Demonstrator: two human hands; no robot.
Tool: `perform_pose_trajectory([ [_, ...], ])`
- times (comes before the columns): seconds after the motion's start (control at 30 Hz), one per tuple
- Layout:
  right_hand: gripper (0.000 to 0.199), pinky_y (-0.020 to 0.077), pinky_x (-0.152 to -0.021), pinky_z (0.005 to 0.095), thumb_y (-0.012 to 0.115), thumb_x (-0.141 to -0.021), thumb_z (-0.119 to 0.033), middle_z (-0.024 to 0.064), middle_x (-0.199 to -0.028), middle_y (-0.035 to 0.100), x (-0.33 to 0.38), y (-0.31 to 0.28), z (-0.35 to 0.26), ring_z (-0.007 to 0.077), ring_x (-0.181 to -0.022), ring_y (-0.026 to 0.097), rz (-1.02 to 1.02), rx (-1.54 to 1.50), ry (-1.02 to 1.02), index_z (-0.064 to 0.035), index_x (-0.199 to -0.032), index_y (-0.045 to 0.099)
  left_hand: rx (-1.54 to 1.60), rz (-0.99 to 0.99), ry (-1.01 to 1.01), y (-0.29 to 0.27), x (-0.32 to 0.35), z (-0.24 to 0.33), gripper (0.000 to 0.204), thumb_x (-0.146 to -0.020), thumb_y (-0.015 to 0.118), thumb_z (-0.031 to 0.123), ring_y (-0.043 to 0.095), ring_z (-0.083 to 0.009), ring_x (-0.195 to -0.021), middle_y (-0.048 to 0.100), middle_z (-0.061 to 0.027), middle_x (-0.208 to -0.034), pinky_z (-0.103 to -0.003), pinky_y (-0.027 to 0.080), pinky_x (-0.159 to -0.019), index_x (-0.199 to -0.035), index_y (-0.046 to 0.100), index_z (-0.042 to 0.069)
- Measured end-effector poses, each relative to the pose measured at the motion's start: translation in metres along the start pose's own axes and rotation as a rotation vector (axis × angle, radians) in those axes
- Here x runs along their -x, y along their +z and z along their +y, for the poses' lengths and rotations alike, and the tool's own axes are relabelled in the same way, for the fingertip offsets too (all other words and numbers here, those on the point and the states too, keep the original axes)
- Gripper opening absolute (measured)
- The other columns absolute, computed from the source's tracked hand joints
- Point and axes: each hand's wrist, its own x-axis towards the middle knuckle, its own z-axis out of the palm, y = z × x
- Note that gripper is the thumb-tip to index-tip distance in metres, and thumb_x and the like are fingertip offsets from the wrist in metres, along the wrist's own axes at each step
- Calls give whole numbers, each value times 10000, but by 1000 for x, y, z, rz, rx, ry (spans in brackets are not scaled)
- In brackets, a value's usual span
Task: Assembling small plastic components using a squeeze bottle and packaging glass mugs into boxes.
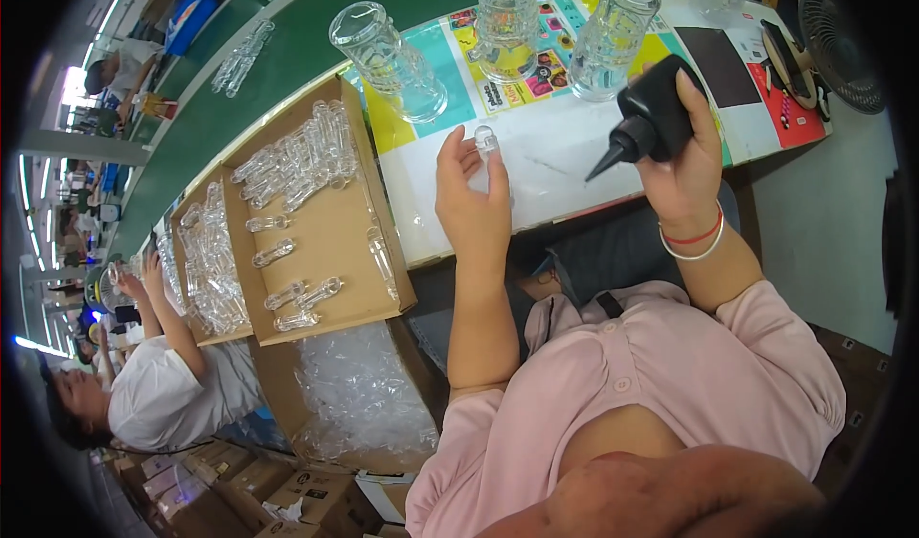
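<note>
My left hand (471, 198) is closed around a small clear glass piece (486, 140), whose rounded end stands up past the fingertips over the white tabletop (431, 179). In my right hand (687, 179) is a black squeeze bottle (659, 107), tilted so that its pointed nozzle aims down and left, apart from the glass piece. Beyond my hands stand three clear patterned glass mugs: a left one (391, 64), a middle one (505, 26) and a right one (613, 40).
To the left, a cardboard box (321, 208) holds several clear glass handles (302, 160). Below it, another box holds clear plastic wrapping (359, 394). A black fan (842, 45) stands at far right. A co-worker in white (182, 394) handles glass pieces at left.
</note>
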Motion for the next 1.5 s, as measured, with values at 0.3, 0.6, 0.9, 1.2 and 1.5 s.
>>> perform_pose_trajectory([
  [0.3,315,490,-822,289,533,-884,-203,132,-1024,592,11,-37,-9,214,-946,580,1,-77,45,8,-1116,514,-419,117,310,-18,7,-4,466,-756,653,112,480,-355,-1056,513,-205,-1127,-406,377,-913,-1158,465,-29],
  [0.6,390,508,-831,261,486,-910,-169,168,-1107,514,6,-73,-21,246,-1036,544,-163,-241,256,84,-1197,407,-921,8,373,-148,37,45,387,-679,711,68,535,-298,-1007,583,-116,-1078,-377,421,-870,-1052,606,70],
  [0.9,360,547,-717,236,501,-902,-159,151,-1090,548,16,-60,-15,259,-1011,571,-136,-248,260,70,-1173,441,-1227,-445,-212,-222,-10,9,351,-697,699,127,558,-313,-906,601,-120,-991,-354,443,-796,-1021,583,60],
  [1.2,322,440,-360,140,516,-892,-195,120,-1016,597,22,-47,-21,176,-901,620,-82,-166,221,23,-1129,491,-49,105,501,-117,43,47,183,-833,588,70,595,-235,-868,579,-185,-1047,-342,487,-735,-999,526,26],
  [1.5,295,512,-777,293,569,-861,-193,110,-1011,588,25,-23,-20,227,-942,584,-66,-237,204,-5,-1085,528,604,-169,302,-37,70,44,287,-786,610,-41,601,-237,-898,522,-246,-1099,-319,511,-795,-999,429,22],
])
